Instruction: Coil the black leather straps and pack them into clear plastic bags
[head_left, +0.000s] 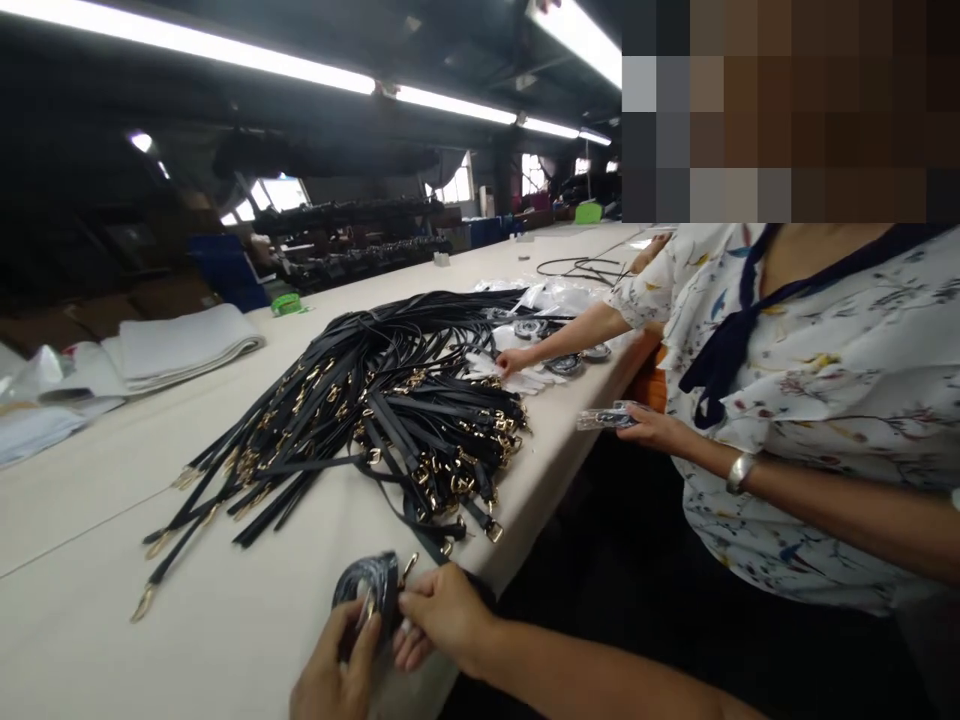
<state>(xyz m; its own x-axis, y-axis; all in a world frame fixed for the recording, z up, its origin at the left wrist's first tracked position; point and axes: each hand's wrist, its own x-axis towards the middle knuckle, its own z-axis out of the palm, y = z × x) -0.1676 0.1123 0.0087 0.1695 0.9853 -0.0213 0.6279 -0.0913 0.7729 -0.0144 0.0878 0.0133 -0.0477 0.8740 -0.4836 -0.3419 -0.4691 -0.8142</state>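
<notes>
My left hand [341, 660] is closed on a coiled black strap [367, 585] in clear plastic, low in the view near the table's front edge. Just right of it, my right hand [442, 620] is pinched beside the coil, at a gold clasp [409, 570]; exactly what its fingertips grip is too small to tell. Beyond both hands lies a big pile of black straps [405, 430] with gold buckles and clasps, spread over the pale table [285, 590].
At the right a person in a floral blouse [810, 400] reaches to small white packets [517, 372] and holds a clear packet [604, 417] past the table edge. Folded white sheets [187, 345] and a green tape roll [286, 304] lie at the left.
</notes>
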